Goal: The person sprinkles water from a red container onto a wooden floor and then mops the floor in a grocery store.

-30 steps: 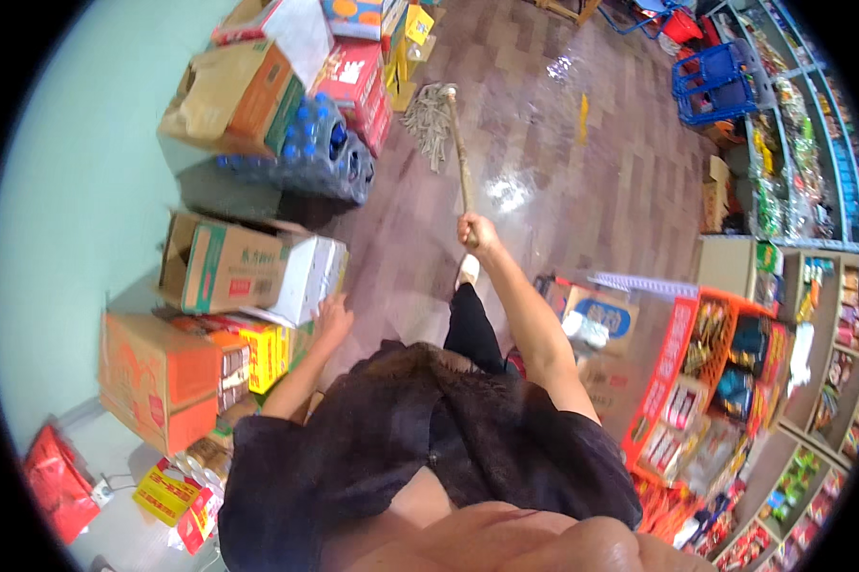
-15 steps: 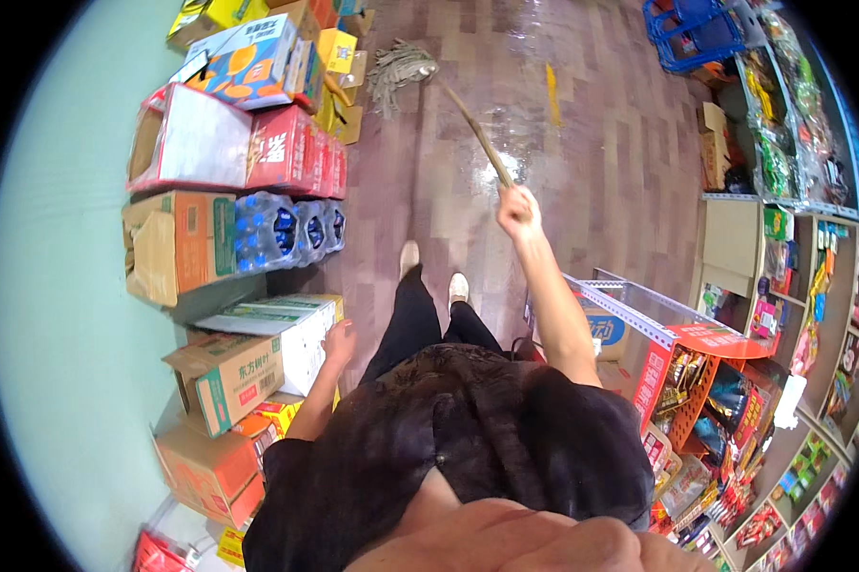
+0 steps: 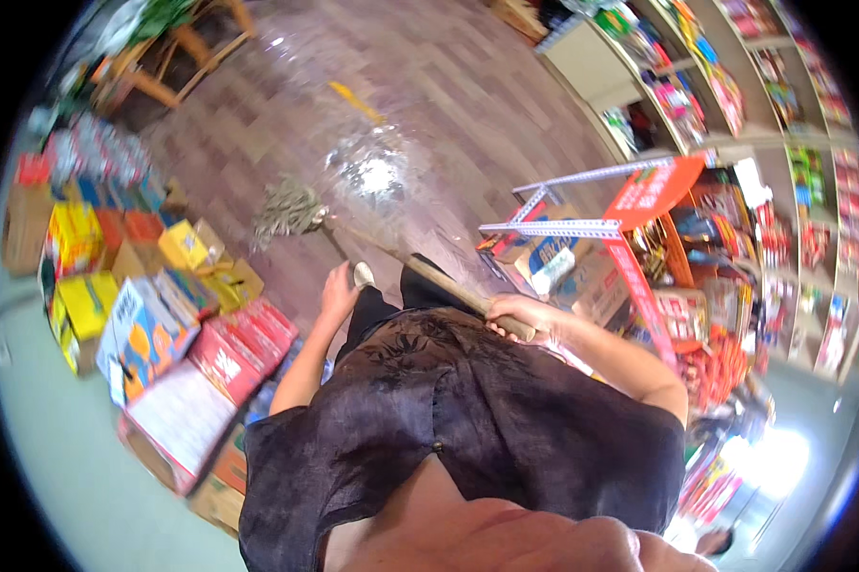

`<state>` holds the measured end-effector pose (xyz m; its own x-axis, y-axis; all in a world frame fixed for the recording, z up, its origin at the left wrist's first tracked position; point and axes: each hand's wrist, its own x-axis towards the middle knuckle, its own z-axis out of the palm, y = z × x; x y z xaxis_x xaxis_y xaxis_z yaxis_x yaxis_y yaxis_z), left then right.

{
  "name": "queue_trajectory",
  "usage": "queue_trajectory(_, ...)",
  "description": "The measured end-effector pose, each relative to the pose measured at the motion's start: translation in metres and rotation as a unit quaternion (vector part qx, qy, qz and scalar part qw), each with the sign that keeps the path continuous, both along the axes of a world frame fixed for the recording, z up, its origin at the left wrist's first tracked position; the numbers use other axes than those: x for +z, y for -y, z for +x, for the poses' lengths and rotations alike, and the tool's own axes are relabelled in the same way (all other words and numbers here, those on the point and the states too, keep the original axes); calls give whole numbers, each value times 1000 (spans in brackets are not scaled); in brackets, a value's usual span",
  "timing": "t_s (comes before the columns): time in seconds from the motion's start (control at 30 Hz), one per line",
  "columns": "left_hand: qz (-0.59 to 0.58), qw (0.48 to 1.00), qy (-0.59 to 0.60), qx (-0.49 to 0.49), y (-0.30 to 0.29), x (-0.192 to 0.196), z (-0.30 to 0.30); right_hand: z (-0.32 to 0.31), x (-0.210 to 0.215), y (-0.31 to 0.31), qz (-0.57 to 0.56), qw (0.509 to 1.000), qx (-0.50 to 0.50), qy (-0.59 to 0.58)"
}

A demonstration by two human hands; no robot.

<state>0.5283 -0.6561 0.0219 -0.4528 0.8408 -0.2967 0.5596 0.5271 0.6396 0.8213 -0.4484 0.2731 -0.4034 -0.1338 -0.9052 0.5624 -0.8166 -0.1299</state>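
Observation:
My right hand (image 3: 519, 318) is closed around the wooden handle of a mop (image 3: 431, 275), close to the handle's end, just in front of my waist. The handle slants away to the far left, down to the grey string mop head (image 3: 289, 208), which rests on the wood-patterned floor (image 3: 439, 124). My left hand (image 3: 337, 290) hangs beside my left leg, below the mop head and apart from the handle. Its fingers are loosely stretched and it holds nothing.
Stacked cartons, among them a red box (image 3: 244, 353) and an orange-patterned box (image 3: 148, 329), line the left. A metal rack (image 3: 563, 229) with a red panel and snack packs stands close on my right, before goods shelves (image 3: 715, 76). A wooden stool (image 3: 167, 71) stands far left.
My right hand has drawn the mop back toward my waist, and the mop head is much nearer. My view has turned to the right. My left hand has moved forward.

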Motion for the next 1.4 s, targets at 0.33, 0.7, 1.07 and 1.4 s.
queue_trajectory(0.33,-8,971,91,-222,-226,-2,9,-68,38,-118,631,709,310,-53)
queue_trajectory(0.7,-93,908,-5,-408,-466,106,-24,-29,123,-346,614,768,181,-12)
queue_trajectory(1.07,48,778,54,-624,-737,162,58,39,179,-426,744,563,-347,96)
queue_trajectory(1.4,121,580,114,-797,-929,184,200,26,172,-491,746,331,-566,-119)
